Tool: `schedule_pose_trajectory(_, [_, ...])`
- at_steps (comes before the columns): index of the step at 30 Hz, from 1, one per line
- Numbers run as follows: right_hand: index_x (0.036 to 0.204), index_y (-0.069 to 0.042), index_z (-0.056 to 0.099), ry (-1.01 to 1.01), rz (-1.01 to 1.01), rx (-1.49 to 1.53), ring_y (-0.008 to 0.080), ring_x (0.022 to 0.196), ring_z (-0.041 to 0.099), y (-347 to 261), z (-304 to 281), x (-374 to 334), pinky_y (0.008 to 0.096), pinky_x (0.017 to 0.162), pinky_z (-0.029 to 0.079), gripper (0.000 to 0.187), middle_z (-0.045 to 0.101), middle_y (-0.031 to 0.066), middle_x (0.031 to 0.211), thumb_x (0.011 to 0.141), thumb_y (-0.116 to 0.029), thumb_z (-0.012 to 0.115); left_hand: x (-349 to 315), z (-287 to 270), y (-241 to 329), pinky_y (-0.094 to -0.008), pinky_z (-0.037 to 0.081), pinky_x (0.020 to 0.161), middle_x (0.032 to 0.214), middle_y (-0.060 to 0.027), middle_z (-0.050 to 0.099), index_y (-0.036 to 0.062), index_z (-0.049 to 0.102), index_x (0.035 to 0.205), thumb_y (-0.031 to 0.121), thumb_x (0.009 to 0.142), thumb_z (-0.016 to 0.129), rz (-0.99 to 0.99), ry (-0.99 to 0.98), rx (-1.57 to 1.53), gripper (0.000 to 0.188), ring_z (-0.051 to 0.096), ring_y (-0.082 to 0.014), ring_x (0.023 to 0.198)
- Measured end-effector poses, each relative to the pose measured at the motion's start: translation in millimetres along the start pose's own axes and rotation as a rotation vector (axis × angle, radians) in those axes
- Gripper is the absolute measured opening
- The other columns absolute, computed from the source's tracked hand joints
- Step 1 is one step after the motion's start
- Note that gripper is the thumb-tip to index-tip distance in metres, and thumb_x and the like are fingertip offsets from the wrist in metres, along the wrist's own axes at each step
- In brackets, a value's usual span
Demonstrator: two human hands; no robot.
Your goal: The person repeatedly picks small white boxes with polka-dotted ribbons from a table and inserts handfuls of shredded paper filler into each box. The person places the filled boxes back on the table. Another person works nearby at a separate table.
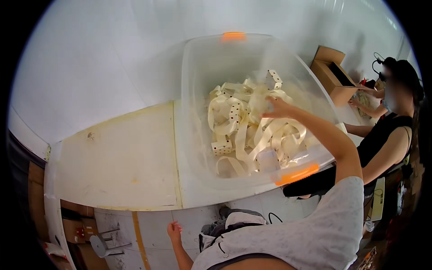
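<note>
My right hand [281,109] reaches into a large clear plastic bin [191,67] with orange latches. Its thumb and fingers are apart, over a tangle of cream ribbon [242,139]; whether a fingertip touches the ribbon I cannot make out. Among the loops lie several small white boxes with dark dots, one box [274,79] beyond my hand and another box [222,147] at the near left. My left hand [174,231] hangs below the table's front edge, loosely bent and apart from the bin, with nothing seen in it.
The bin stands on a white table [117,157] against a pale wall. To the right, an open cardboard box [333,76] stands near a seated person in black [389,144], with other hands beyond. A stool [101,245] and cartons [74,229] are at the lower left.
</note>
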State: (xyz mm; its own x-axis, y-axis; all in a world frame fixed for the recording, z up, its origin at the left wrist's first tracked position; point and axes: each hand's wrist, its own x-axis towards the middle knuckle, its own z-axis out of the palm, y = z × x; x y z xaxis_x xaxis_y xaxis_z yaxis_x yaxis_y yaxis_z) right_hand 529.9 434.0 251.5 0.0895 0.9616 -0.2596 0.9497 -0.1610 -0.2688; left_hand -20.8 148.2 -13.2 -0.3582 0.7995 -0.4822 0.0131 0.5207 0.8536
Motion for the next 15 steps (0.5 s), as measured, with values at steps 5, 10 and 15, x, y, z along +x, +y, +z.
schedule_pose_trajectory(5, [0.131, -0.030, 0.024, 0.192, 0.341, -0.288, 0.0436, 0.123, 0.018, -74.3, 10.5, 44.9, 0.0535, 0.094, 0.028, 0.085, 0.029, 0.0171, 0.131, 0.059, -0.040, 0.068, 10.7, -14.4, -20.4, -0.0199, 0.038, 0.044, 0.069, -0.0043, 0.055, 0.0045, 0.052, 0.093, 0.001, 0.074, 0.039, -0.094, 0.048, -0.062, 0.023, 0.050, -0.0105, 0.050])
schedule_pose_trajectory(10, [0.117, -0.012, 0.046, 0.186, 0.180, 0.110, 0.0325, 0.105, 0.045, -26.4, -17.8, 79.2, 0.0440, 0.072, 0.048, 0.050, 0.048, 0.0152, 0.113, 0.068, -0.015, 0.057, 15.3, -17.3, -35.1, -0.0215, 0.039, 0.042, 0.067, -0.0049, 0.055, 0.0047, 0.053, 0.093, 0.001, 0.072, 0.039, -0.206, 0.098, -0.042, 0.026, 0.051, -0.0115, 0.048])
schedule_pose_trajectory(15, [0.105, 0.000, 0.055, 0.348, 0.186, 0.722, 0.0210, 0.091, 0.057, -9.5, -73.0, 51.0, 0.0282, 0.054, 0.053, 0.035, 0.056, 0.0122, 0.101, 0.072, 0.003, 0.043, 43.7, -24.5, -12.6, -0.0209, 0.037, 0.042, 0.065, -0.0040, 0.054, 0.0049, 0.053, 0.093, 0.001, 0.074, 0.040, -0.230, 0.001, -0.090, 0.024, 0.050, -0.0110, 0.048])
